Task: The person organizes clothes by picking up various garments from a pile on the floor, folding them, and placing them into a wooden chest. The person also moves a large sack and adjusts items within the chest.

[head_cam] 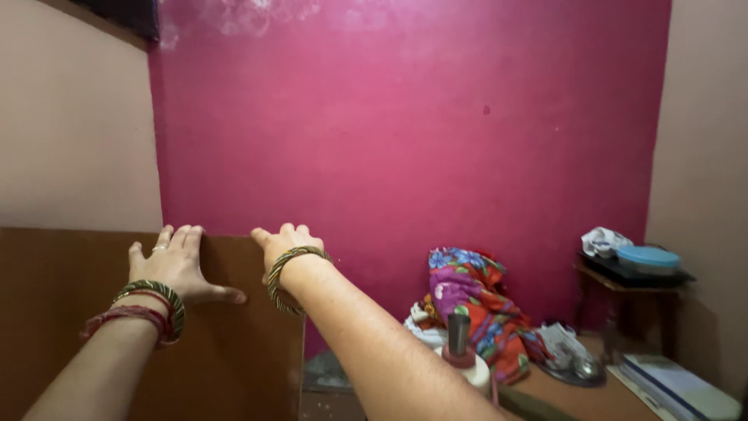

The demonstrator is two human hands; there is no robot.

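Two hands rest on the top edge of a brown wooden board [234, 343] that stands upright against the magenta wall [405, 140]. The left hand [178, 265] lies flat against the board face, fingers extended over the top edge and thumb spread toward the right; its grip is wide and holds nothing. The right hand [287, 248], just beside it, hooks its fingers over the same edge, with the grip curled on the board. Striped bangles [156, 300] and red threads encircle the left wrist; one striped bangle [290, 269] encircles the right wrist. Below and to the right of the right hand, well apart, a floral cloth bundle [471, 308] lies on the surface, with a steel tumbler [459, 334] near it. Farther right, a blue-lidded container [648, 257] sits on a small stand.
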